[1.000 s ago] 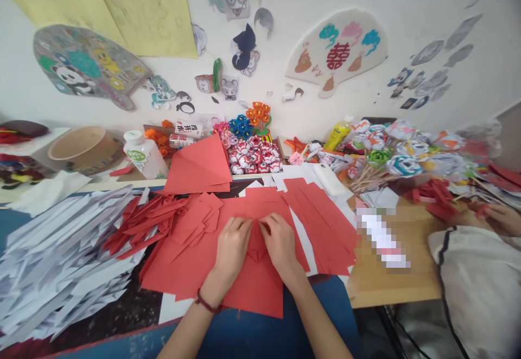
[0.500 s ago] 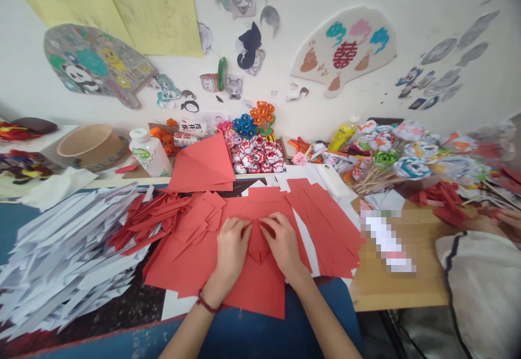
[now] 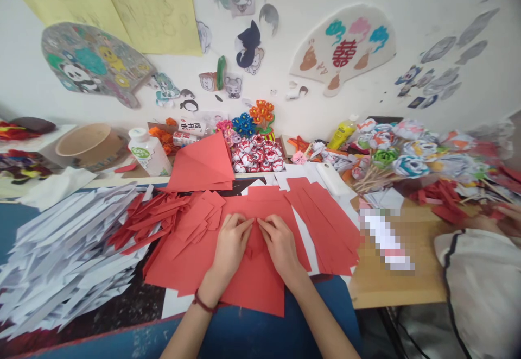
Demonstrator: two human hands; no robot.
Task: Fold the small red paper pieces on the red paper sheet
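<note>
Between my two hands is a small folded piece of red paper, hard to tell apart from the red sheets under it. My left hand pinches its upper left edge with thumb and forefinger. From the other side my right hand pinches the upper right edge, the fingertips of both hands nearly meeting. Beneath them lie large red paper sheets. Small red rectangles rest just left of my hands, and longer red strips lie to the right.
A big heap of folded white paper strips covers the left side, with folded red strips beside it. Behind stand a white bottle, red-and-white paper flowers and a yellow bottle. At right, another person's sleeve reaches over the wooden table.
My fingertips have shifted slightly upward and closer together along the top of the folded red paper. The folded piece shows less than before.
</note>
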